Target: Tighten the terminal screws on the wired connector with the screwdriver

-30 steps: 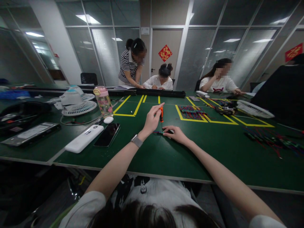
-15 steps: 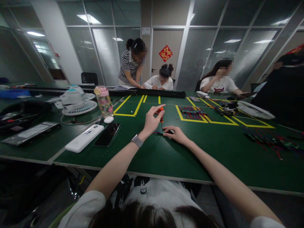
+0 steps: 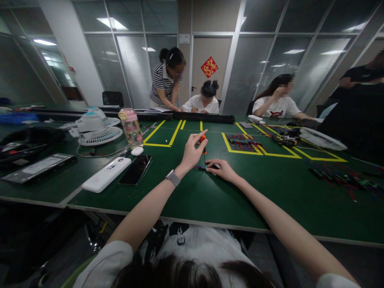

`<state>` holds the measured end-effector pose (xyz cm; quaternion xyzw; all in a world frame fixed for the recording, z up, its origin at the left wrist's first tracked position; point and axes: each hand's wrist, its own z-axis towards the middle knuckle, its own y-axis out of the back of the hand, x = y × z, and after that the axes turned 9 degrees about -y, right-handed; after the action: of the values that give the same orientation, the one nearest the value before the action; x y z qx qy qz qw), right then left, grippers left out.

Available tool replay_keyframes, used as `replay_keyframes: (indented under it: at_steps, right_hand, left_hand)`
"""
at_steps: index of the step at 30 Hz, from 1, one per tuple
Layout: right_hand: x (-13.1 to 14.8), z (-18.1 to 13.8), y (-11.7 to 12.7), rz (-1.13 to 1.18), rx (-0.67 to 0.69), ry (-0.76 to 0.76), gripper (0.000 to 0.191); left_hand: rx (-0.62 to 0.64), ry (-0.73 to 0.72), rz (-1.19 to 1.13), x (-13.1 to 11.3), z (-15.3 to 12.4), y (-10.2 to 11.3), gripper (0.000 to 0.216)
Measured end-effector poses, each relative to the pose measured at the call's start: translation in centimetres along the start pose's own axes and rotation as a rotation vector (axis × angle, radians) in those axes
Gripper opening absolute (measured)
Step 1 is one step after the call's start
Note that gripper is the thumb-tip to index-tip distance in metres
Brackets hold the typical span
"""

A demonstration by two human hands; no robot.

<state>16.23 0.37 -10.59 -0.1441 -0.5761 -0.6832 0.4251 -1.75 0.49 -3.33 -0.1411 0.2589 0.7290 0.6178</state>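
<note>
My left hand is closed round the orange handle of a small screwdriver, which stands upright with its tip down on the green table. My right hand lies just right of the tip, its fingers pressed onto a small dark part with coloured wires on the table top. A watch sits on my left wrist.
Left of my hands lie a black phone, a white power bank, a pink-lidded bottle and a white desk fan. Bundles of coloured wires lie in yellow-taped squares. Several other people are at the far side.
My left hand has shifted its fingers slightly on the screwdriver handle. My right hand has stayed in place. A person at the far right has moved further into view.
</note>
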Motion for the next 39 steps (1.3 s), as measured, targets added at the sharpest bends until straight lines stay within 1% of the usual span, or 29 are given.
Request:
replay_keyframes:
  at_steps: [4,9,14,19,24,26,30,33,35,39]
  right_hand:
    - [-0.13,0.04,-0.05,-0.004,-0.002,-0.003,0.012]
    - [-0.34,0.11,-0.16,0.005,-0.008,0.005,0.012]
    - [-0.30,0.10,-0.16,0.000,-0.008,0.005,0.012]
    - [-0.34,0.13,-0.12,-0.006,-0.007,0.002,0.013]
    - [-0.35,0.11,-0.10,-0.007,-0.002,0.006,0.013]
    - [-0.30,0.08,-0.08,-0.002,-0.003,0.009,0.013]
    - [-0.18,0.02,-0.05,0.004,-0.006,0.006,0.013]
    - [-0.14,0.01,-0.06,0.001,-0.004,0.005,0.013]
    - [-0.13,0.01,-0.08,-0.002,-0.003,0.004,0.012]
    - [-0.08,0.01,-0.13,0.004,-0.005,0.000,0.012]
  left_hand:
    - [0.057,0.025,-0.099,0.24,0.01,-0.08,0.038]
    - [0.014,-0.012,0.033,0.31,-0.03,0.03,0.036]
    - [0.056,-0.008,-0.051,-0.11,0.11,0.20,0.037]
    - [0.002,-0.054,0.072,-0.19,0.00,0.22,0.033]
    - [0.090,-0.013,-0.084,0.10,-0.07,0.02,0.040]
    - [0.073,-0.025,-0.062,0.09,-0.09,0.05,0.038]
    - [0.016,-0.039,0.060,-0.07,-0.09,0.16,0.033]
    - [0.045,-0.010,-0.010,-0.05,-0.06,0.05,0.037]
    - [0.056,-0.017,-0.053,0.01,-0.06,-0.04,0.038]
    - [-0.010,-0.053,0.047,0.08,-0.11,-0.01,0.034]
